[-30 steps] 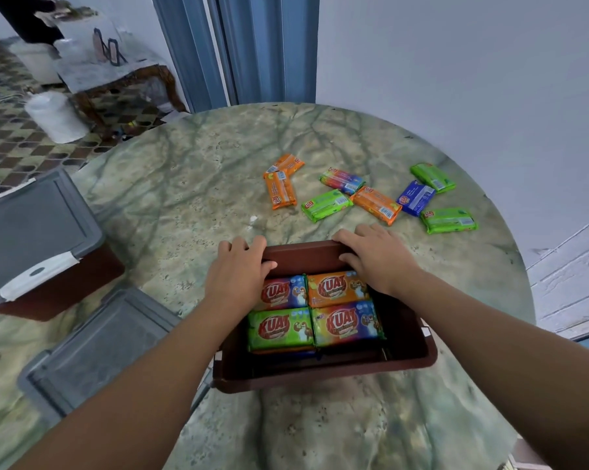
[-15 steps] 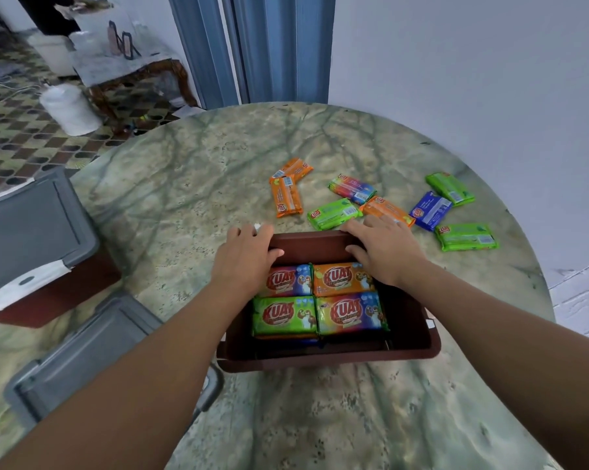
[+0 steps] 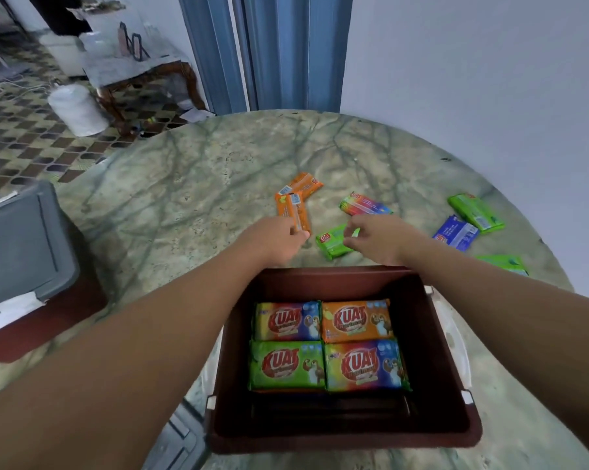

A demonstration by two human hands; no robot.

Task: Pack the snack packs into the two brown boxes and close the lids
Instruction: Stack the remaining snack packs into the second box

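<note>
- Marbled green worktop (image 3: 191, 184) carries the open brown box (image 3: 345, 432), nearest the person, with four packs reading "KUAT" (image 3: 327, 346) laid flat inside.
- Left hand (image 3: 276, 240) pinches an orange pack (image 3: 294, 212), probably to lift it.
- Right hand (image 3: 377, 240), fingers curled, touches a green pack (image 3: 333, 240); a firm grip isn't clear.
- Loose packs lie beyond.

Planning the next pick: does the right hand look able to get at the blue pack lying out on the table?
Probably yes. The blue pack lies flat to the right of the right hand, with bare table around it and nothing stacked on top.
</note>
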